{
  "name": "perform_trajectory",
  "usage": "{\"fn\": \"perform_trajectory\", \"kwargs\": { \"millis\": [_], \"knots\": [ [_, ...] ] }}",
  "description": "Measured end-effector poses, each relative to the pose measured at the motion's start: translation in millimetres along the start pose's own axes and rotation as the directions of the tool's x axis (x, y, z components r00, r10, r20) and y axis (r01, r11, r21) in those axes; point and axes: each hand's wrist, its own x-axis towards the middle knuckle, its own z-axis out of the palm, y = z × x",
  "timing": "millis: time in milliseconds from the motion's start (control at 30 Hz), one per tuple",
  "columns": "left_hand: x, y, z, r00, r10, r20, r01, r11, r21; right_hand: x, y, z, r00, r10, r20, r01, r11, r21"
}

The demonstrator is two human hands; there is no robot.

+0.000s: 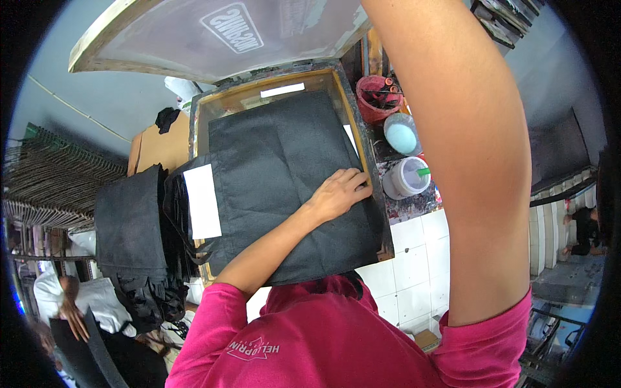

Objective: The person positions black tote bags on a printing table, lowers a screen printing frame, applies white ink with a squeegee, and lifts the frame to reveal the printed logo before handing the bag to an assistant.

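Near, white-tiled counter (414, 258) beneath a wood-framed printing bed (359, 129); black fabric bag (284, 168) spread across it, left hand (339, 193) pressed flat, fingers released. Right hand out of view, grip impossible to tell. Beyond, raised screen frame (213, 32), ink pots (404, 176), pale wall.

A stack of black bags (129, 226) lies at the left. A red bucket (377, 97), pale blue tub (402, 134) and white cup (407, 176) stand at the right.

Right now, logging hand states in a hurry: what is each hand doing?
Left hand: open, pressing flat on the black fabric bag.
Right hand: out of view; only the raised arm shows.
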Motion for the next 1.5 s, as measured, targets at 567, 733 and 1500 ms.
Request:
{"fn": "perform_trajectory", "kwargs": {
  "millis": [567, 733, 1500],
  "knots": [
    [19.2, -160.9, -61.1, 0.619, -0.782, 0.075, 0.747, 0.615, 0.251, -1.5, -1.3, -8.8, 1.0, 0.016, 0.02, -0.018, 0.995, 0.099],
    [22.7, -176.7, -59.8, 0.593, -0.805, 0.022, 0.802, 0.593, 0.074, -3.0, -7.9, -10.0, 0.996, 0.052, 0.071, -0.058, 0.995, 0.08],
    [21.1, -224.6, -44.6, 0.485, -0.574, -0.66, 0.702, 0.705, -0.097, -15.9, -24.5, -8.9, 0.999, -0.038, -0.005, 0.038, 0.995, 0.089]
  ]
}}
